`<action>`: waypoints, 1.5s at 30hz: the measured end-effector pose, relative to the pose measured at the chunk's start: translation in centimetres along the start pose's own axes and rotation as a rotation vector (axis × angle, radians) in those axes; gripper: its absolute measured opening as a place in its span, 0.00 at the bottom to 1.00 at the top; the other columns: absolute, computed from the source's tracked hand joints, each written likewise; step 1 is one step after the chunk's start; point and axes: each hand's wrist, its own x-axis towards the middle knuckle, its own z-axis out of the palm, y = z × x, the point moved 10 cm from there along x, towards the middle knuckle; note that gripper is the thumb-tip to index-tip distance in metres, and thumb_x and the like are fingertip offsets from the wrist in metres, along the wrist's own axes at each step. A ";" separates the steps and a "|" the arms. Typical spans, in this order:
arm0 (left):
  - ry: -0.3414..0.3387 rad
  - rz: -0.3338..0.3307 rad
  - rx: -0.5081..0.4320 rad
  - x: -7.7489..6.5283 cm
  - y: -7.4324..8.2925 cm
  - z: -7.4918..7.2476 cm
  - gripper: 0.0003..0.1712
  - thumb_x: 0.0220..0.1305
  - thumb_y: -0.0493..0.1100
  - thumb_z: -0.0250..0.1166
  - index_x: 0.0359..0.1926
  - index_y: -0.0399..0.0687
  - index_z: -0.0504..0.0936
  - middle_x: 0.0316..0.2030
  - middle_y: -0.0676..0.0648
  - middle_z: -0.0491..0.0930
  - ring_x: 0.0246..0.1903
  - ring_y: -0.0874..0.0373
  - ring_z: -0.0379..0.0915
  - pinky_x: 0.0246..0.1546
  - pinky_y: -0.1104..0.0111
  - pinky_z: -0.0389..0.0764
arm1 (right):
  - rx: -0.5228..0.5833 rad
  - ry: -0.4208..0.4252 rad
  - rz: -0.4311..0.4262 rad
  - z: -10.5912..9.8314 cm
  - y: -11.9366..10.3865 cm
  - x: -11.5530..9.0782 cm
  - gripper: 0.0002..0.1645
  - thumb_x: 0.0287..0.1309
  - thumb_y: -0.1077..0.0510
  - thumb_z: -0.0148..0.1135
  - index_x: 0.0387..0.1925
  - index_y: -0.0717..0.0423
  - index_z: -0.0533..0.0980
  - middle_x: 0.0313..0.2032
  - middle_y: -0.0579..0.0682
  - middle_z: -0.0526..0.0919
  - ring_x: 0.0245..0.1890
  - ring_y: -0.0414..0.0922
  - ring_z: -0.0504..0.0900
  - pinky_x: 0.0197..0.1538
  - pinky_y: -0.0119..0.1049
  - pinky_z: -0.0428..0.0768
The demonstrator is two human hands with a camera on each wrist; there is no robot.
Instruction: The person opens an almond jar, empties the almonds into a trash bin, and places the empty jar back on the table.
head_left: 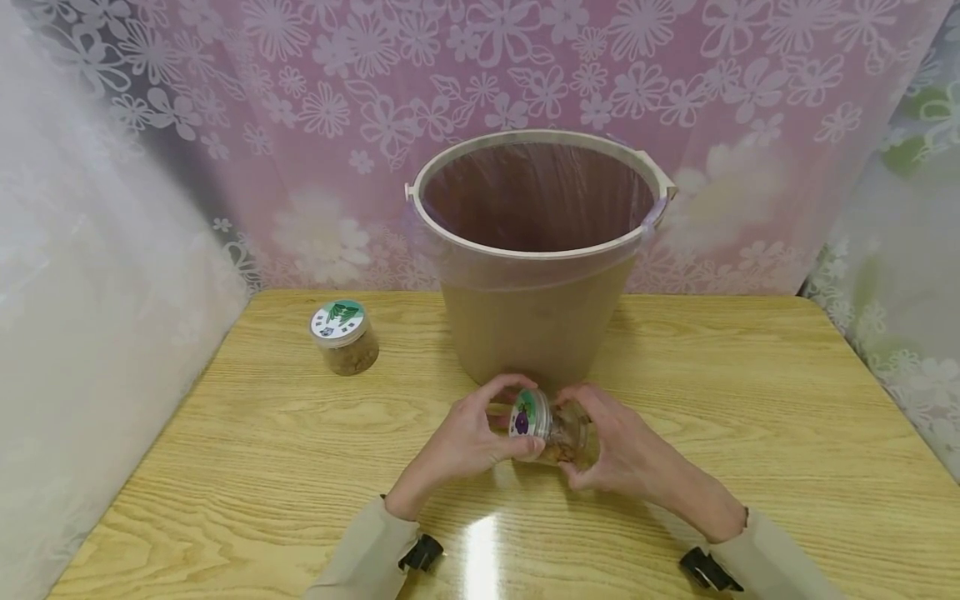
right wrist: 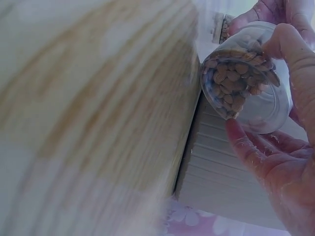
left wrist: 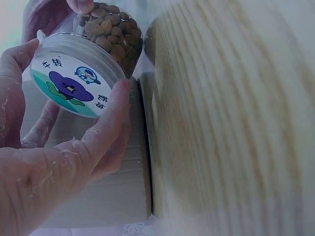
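Observation:
A clear plastic jar of small brown kernels is tipped onto its side between my two hands, just in front of the bucket. Its lid is on and points left, with a purple cartoon figure on the label. My left hand holds the jar at the lid end, thumb and fingers spread around the rim. At the base end, my right hand grips the jar between thumb and fingers. The kernels lie along the jar's lower side in the right wrist view.
A beige bucket lined with a thin clear bag stands behind the hands. To the left, a second lidded jar with a green label and brown contents stands upright on the wooden table. Floral curtains hang behind the table.

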 end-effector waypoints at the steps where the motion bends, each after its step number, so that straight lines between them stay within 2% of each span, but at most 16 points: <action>1: -0.005 -0.001 0.002 0.0 0.0 0.0 0.37 0.60 0.48 0.76 0.68 0.61 0.71 0.62 0.46 0.76 0.60 0.46 0.77 0.56 0.58 0.83 | 0.000 0.000 -0.004 0.0 0.0 0.0 0.48 0.30 0.59 0.82 0.58 0.60 0.70 0.53 0.52 0.80 0.51 0.48 0.84 0.51 0.46 0.87; 4: -0.020 0.008 0.020 0.0 0.2 0.1 0.38 0.61 0.48 0.75 0.69 0.59 0.70 0.61 0.45 0.76 0.60 0.45 0.77 0.54 0.58 0.84 | 0.020 -0.004 -0.020 0.0 -0.1 0.1 0.48 0.30 0.59 0.82 0.58 0.61 0.70 0.52 0.52 0.81 0.49 0.46 0.84 0.50 0.43 0.87; 6: -0.024 0.023 0.047 0.0 0.4 0.1 0.39 0.60 0.49 0.76 0.70 0.59 0.69 0.62 0.46 0.75 0.61 0.46 0.76 0.57 0.56 0.82 | 0.041 -0.013 -0.026 -0.1 0.0 0.2 0.49 0.30 0.59 0.82 0.58 0.61 0.70 0.52 0.51 0.81 0.48 0.44 0.83 0.49 0.40 0.87; 10: -0.035 0.056 0.112 -0.2 0.6 0.2 0.43 0.55 0.52 0.79 0.70 0.64 0.69 0.67 0.46 0.69 0.63 0.48 0.71 0.59 0.52 0.79 | 0.081 -0.030 -0.022 0.1 0.2 0.3 0.48 0.30 0.59 0.82 0.58 0.58 0.70 0.53 0.49 0.80 0.49 0.43 0.83 0.47 0.36 0.86; 12: -0.040 0.066 0.126 -0.2 0.6 0.4 0.45 0.53 0.52 0.81 0.70 0.68 0.70 0.69 0.47 0.67 0.64 0.49 0.69 0.58 0.55 0.81 | 0.095 -0.034 -0.023 0.1 0.2 0.3 0.48 0.31 0.59 0.82 0.59 0.58 0.70 0.54 0.48 0.80 0.50 0.43 0.82 0.47 0.35 0.86; 15: -0.055 0.077 0.071 -0.2 0.4 0.6 0.45 0.53 0.48 0.81 0.70 0.67 0.70 0.69 0.45 0.66 0.65 0.45 0.70 0.51 0.64 0.85 | 0.116 -0.039 -0.033 0.3 0.1 0.2 0.47 0.33 0.59 0.81 0.59 0.59 0.70 0.54 0.49 0.80 0.51 0.43 0.81 0.47 0.35 0.86; 19: -0.054 0.074 0.025 -0.1 0.2 0.6 0.44 0.55 0.46 0.80 0.71 0.65 0.70 0.69 0.45 0.66 0.65 0.42 0.70 0.45 0.71 0.85 | 0.107 -0.068 -0.020 0.6 0.2 0.0 0.47 0.39 0.54 0.83 0.62 0.59 0.70 0.56 0.49 0.80 0.53 0.42 0.81 0.52 0.40 0.85; 24: -0.041 0.082 0.099 -0.1 0.3 0.5 0.43 0.57 0.52 0.78 0.72 0.69 0.68 0.69 0.48 0.68 0.64 0.46 0.72 0.51 0.62 0.85 | 0.083 -0.103 0.012 0.8 0.5 -0.1 0.49 0.42 0.49 0.85 0.63 0.56 0.68 0.58 0.49 0.80 0.57 0.45 0.82 0.58 0.45 0.84; 29: -0.059 0.105 0.143 -0.1 0.7 0.6 0.44 0.61 0.54 0.75 0.75 0.66 0.65 0.70 0.48 0.70 0.63 0.49 0.73 0.59 0.55 0.79 | 0.081 -0.092 0.025 0.8 0.5 0.0 0.48 0.42 0.53 0.85 0.62 0.58 0.67 0.56 0.52 0.81 0.53 0.48 0.84 0.53 0.44 0.86; 39: -0.070 0.103 0.165 -0.1 1.1 0.7 0.43 0.63 0.52 0.73 0.76 0.59 0.64 0.71 0.47 0.70 0.68 0.49 0.70 0.67 0.49 0.73 | 0.094 -0.066 0.064 0.8 0.3 0.1 0.48 0.38 0.55 0.86 0.58 0.61 0.69 0.51 0.54 0.83 0.45 0.46 0.85 0.46 0.38 0.87; 45: -0.074 0.092 0.128 -0.1 1.1 0.8 0.42 0.65 0.51 0.72 0.76 0.58 0.64 0.69 0.46 0.72 0.66 0.49 0.71 0.66 0.49 0.74 | 0.086 -0.047 0.064 0.7 0.2 0.1 0.45 0.38 0.55 0.86 0.56 0.60 0.69 0.48 0.52 0.84 0.42 0.44 0.85 0.43 0.35 0.87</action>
